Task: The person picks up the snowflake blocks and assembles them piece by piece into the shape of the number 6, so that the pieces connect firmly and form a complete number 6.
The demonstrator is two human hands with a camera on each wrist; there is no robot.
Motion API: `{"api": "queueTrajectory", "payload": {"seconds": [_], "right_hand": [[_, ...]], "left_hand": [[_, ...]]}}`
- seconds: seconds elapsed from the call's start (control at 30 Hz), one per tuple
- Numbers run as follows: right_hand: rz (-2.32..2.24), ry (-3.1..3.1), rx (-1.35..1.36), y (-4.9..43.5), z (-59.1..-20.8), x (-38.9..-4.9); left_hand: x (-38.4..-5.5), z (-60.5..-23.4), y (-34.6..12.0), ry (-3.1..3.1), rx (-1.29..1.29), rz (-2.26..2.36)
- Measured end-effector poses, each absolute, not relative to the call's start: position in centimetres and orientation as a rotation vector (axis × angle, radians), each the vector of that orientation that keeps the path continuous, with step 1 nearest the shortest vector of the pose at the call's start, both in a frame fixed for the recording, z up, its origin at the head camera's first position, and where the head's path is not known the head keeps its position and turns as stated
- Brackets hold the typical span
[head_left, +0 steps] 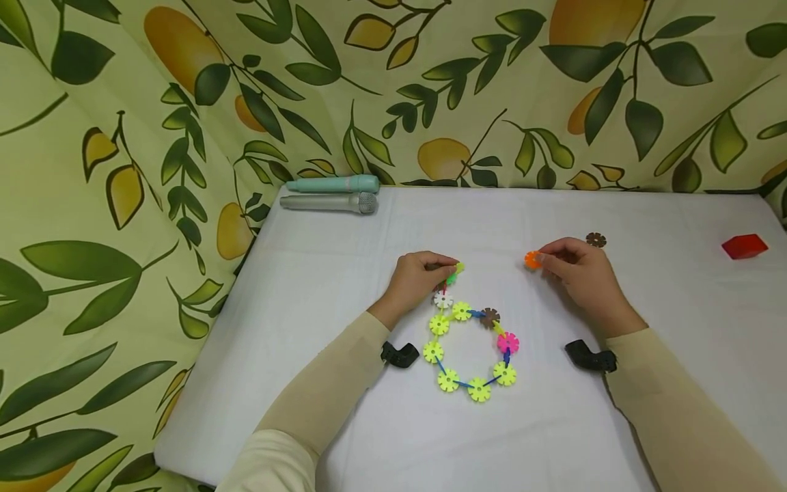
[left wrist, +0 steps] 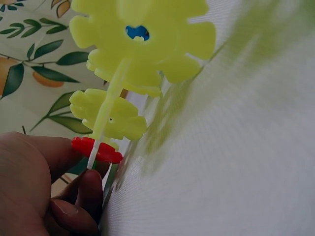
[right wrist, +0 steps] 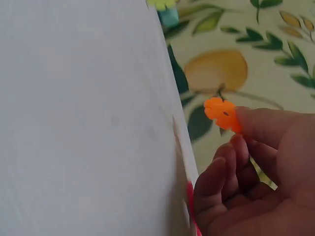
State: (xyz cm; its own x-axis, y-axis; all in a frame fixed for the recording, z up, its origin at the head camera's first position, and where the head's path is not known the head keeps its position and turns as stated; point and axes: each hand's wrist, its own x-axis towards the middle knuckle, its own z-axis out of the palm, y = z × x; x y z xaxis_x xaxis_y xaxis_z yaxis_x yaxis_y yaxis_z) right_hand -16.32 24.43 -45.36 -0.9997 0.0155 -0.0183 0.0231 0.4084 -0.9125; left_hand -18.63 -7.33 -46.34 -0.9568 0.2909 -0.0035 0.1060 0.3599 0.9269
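Notched plastic snowflake discs are linked into a ring, mostly yellow discs, with a pink disc and a brown disc in it. From its upper left runs a short tail with a white disc, a red disc and green pieces. My left hand pinches this tail near its far end, thumb against fingers. My right hand pinches a loose orange disc between thumb and fingertip, apart from the chain. Just beyond that hand lies another brown disc.
At the table's back left lie a teal microphone and a silver microphone. A red block sits near the right edge. Black wrist cameras are worn on both forearms. Fruit-patterned cloth hangs behind and to the left of the white table.
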Motion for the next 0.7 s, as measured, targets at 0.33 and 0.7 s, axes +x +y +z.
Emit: {"api": "queueTrajectory", "payload": {"seconds": [0.33,0.7], "right_hand": [[-1.834,2.232,0.008,19.0,-45.3,-16.2],[-1.813,2.119,0.059,16.8,-45.1,-17.3]], "left_hand": [[-18.6,-46.4,-7.4,2.468,0.387,1.629],[-18.8,-46.5,-7.4,2.503,0.456,1.624]]}}
